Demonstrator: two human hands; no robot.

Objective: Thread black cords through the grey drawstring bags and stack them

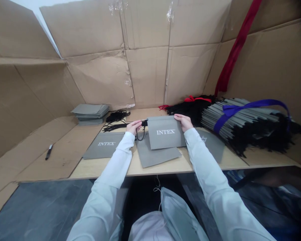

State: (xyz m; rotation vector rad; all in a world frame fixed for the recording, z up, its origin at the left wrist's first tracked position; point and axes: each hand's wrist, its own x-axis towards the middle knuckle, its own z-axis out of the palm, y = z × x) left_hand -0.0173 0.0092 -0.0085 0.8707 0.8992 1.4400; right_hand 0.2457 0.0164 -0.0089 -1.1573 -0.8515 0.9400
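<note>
A flat grey pouch (163, 139) printed INTEX is held up over the table. My right hand (184, 122) pinches its upper right corner, thumb in front. My left hand (133, 127) is closed at the upper left corner on a black cord (141, 136), which loops down beside the pouch. Under the raised pouch lies another grey pouch (150, 159), tilted on the table. To the left rests a grey INTEX pouch (97, 150), partly behind my left forearm. A further grey pouch (214, 147) with a white print lies to the right, partly covered by my right arm.
Black cords (115, 127) lie behind my left hand. A stack of grey pieces (90, 112) stands back left, a marker (48, 152) nearer. At right are a purple-tied bundle of grey pouches (235, 117) and a red-tied black cord bundle (188, 108). Cardboard walls (145, 73) enclose the table.
</note>
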